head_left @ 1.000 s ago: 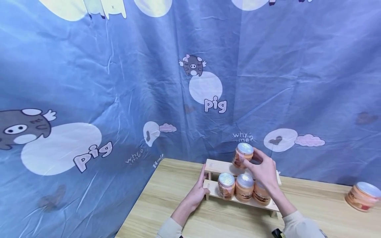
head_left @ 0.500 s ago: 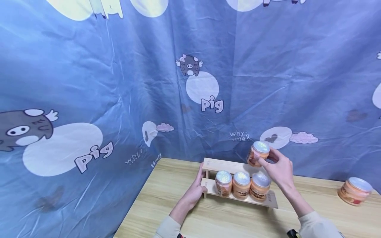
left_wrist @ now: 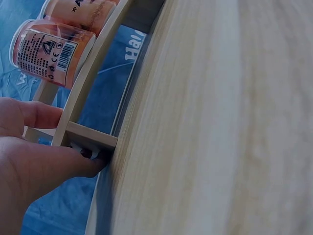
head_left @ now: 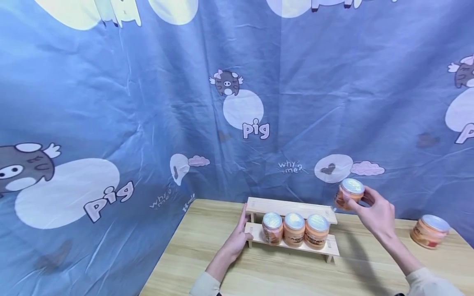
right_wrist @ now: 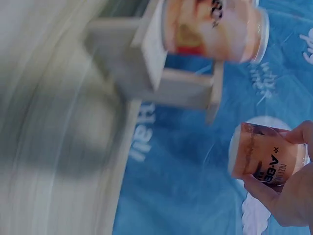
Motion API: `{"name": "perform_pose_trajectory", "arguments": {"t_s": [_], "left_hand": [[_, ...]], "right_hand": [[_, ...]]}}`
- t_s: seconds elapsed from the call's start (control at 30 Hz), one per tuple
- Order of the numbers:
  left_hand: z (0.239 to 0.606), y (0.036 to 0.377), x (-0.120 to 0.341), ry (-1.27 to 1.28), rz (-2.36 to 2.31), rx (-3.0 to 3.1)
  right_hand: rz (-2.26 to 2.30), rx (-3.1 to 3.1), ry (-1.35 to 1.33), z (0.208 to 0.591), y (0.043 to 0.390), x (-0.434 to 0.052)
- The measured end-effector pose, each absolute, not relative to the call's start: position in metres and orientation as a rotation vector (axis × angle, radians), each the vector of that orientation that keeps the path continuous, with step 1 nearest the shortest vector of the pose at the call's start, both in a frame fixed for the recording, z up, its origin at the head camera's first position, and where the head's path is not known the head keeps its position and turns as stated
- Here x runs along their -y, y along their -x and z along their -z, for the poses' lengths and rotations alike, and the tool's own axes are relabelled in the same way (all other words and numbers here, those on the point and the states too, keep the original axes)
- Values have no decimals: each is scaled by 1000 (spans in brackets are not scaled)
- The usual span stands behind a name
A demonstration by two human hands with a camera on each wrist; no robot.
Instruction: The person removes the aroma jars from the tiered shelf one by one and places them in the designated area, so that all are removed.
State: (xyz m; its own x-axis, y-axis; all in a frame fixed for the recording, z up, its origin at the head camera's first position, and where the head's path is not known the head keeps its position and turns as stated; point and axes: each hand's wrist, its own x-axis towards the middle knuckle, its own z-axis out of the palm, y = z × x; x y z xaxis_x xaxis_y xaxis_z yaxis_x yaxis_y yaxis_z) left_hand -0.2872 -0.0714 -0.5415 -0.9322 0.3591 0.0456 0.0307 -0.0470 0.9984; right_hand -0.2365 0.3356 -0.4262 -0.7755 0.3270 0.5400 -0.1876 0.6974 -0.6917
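In the head view my right hand [head_left: 377, 211] holds an orange jar [head_left: 349, 194] with a silvery lid in the air, just right of the two-tier wooden rack [head_left: 289, 206]. Thumb and fingers grip its sides, as the right wrist view shows of the same jar [right_wrist: 266, 154]. My left hand [head_left: 237, 238] grips the rack's left end; in the left wrist view its fingers bracket the shelf end [left_wrist: 61, 129] and leg. Three similar jars, the left one [head_left: 272, 229], the middle one [head_left: 294, 230] and the right one [head_left: 316, 232], stand in a row on the lower tier.
Another orange jar [head_left: 429, 232] stands on the wooden table [head_left: 281, 275] at the far right. A blue cloth [head_left: 185, 102] printed with pigs hangs behind the table and on its left side.
My right hand has carried its jar from above the upper tier rightward, past the rack's right end. My left hand has stayed at the rack's left end. The head view has shifted slightly.
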Motion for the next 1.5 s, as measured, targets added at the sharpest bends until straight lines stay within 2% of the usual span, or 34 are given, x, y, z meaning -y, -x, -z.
{"name": "perform_pose_trajectory", "arguments": {"t_s": [0.47, 0.87, 1.17, 1.5], "left_hand": [[543, 285, 77, -438, -2128, -1882], [540, 284, 77, -436, -2138, -1854], [542, 285, 74, -462, -2136, -1851], [543, 285, 77, -463, -2130, -1882]], "right_hand": [[-982, 2215, 277, 473, 212, -401], [-994, 2278, 304, 515, 206, -448], [-836, 2358, 318, 525, 203, -470], [-803, 2387, 276, 529, 206, -473]]}}
